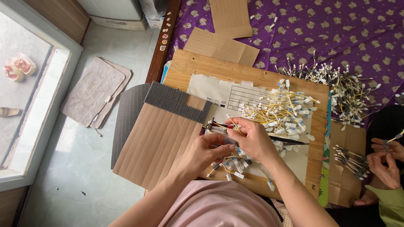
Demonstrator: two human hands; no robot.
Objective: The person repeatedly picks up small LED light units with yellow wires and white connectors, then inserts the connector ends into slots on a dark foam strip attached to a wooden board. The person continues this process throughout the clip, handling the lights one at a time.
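where fingers (235, 125) pinch, wire (230, 120) hides.

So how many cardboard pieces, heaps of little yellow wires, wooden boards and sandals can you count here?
Loose flat cardboard pieces on the purple cloth: 2
Heaps of yellow wires: 2
Wooden board: 1
Pink sandals outside the door: 2
Total: 7
A ribbed cardboard sheet also lies on the board.
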